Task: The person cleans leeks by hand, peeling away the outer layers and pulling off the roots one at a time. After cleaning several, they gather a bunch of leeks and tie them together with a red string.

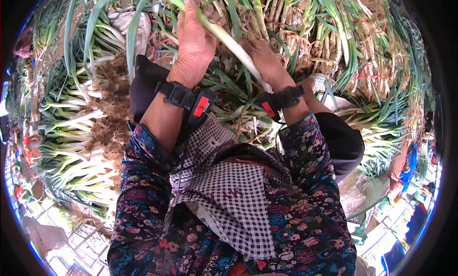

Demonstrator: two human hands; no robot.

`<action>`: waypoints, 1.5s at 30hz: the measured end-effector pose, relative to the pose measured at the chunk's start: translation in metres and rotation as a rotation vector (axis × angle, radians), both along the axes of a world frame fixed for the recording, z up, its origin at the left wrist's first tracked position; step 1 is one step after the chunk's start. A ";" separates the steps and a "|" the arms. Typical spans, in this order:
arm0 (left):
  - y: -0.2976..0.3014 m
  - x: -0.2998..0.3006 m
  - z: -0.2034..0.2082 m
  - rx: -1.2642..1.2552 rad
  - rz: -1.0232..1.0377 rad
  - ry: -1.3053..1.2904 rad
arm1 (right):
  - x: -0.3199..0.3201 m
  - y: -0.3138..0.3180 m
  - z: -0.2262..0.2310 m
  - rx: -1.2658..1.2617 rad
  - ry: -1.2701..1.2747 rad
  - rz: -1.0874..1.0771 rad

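Note:
A large green onion (228, 40) slants across in front of me, its white stalk running down to the right and its green leaves up to the left. My left hand (194, 47) is closed round its upper part, thumb raised along the stalk. Lower down, my right hand (267, 61) has its fingers curled against the white stalk; some of the fingertips are hidden. Both wrists wear black straps with red-marked devices. Loose green leaves (234, 78) lie below the hands.
On the left, green onions (71, 133) lie in a long row with brown roots (107, 118) inward. Bundles of yellowed stalks (329, 52) fill the far right. More white-stemmed onions (381, 128) lie beside my right knee (341, 142). A pale sack (365, 195) sits lower right.

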State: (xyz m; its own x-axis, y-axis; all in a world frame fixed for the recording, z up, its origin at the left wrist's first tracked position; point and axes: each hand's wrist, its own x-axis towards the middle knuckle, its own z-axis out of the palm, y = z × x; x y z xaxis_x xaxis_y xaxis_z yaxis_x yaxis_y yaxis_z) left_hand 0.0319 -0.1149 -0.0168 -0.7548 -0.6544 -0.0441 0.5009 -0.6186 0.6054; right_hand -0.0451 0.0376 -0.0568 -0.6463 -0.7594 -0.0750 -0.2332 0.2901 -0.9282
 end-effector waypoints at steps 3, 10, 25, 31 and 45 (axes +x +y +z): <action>0.014 -0.004 0.011 -0.117 -0.135 0.038 | 0.009 0.002 -0.004 0.022 -0.369 -0.013; 0.007 -0.008 0.017 -0.193 -0.264 0.169 | 0.011 0.036 -0.016 -0.607 -0.755 -0.171; 0.042 -0.026 -0.009 0.071 -0.025 -0.034 | -0.025 0.031 -0.053 -0.063 0.540 -0.327; 0.036 -0.019 0.014 -0.118 -0.226 0.078 | -0.029 0.050 -0.033 -0.162 0.487 0.209; 0.005 -0.006 0.025 -0.070 -0.015 0.007 | 0.014 0.083 -0.012 -0.755 -0.698 -0.446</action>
